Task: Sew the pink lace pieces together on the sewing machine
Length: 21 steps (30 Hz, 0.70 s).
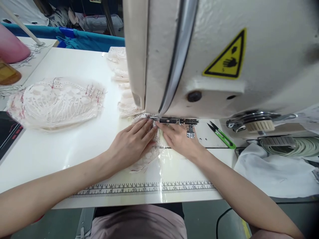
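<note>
My left hand lies with its fingers stretched out flat on a piece of white lace fabric, fingertips close to the presser foot. From the right, my right hand reaches under the sewing machine head. Its fingers lie stretched toward the same lace edge, partly hidden behind the metal attachment by the needle. The lace runs between my hands toward the needle area. Behind the foot, more gathered lace spreads out on the table. The needle itself cannot be made out.
To the left lies a lace piece with red thread ends. Green thread snips rest right of my right hand. White cloth lies at the right. A ruler strip runs along the front table edge. A pink thread cone stands far left.
</note>
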Tool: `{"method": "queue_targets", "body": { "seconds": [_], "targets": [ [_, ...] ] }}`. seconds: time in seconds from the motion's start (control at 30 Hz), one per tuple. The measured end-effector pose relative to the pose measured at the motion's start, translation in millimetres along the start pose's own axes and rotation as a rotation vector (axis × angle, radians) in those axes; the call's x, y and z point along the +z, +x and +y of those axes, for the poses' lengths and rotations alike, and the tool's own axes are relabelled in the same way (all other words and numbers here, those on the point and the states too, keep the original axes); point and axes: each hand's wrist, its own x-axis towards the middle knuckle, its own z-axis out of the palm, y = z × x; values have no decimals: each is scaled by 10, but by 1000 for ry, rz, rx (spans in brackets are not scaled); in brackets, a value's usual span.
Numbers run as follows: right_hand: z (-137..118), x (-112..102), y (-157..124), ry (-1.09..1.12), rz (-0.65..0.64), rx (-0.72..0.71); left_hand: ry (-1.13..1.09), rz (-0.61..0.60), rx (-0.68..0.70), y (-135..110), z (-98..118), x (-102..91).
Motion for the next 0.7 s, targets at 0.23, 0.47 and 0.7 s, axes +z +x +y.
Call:
{"method": "queue_targets", "body": {
  "seconds": [0.23,0.47,0.7],
  "targets": [
    [-22,-3,-18,35,154,4,-15,-5,-12,-11,-1,13],
    [-38,-169,-48,-2,168,-143,-5,40,33,48,14,-164],
    [24,-147,6,194,145,-448,-29,87,535,-230,-82,-503]
  ]
}}
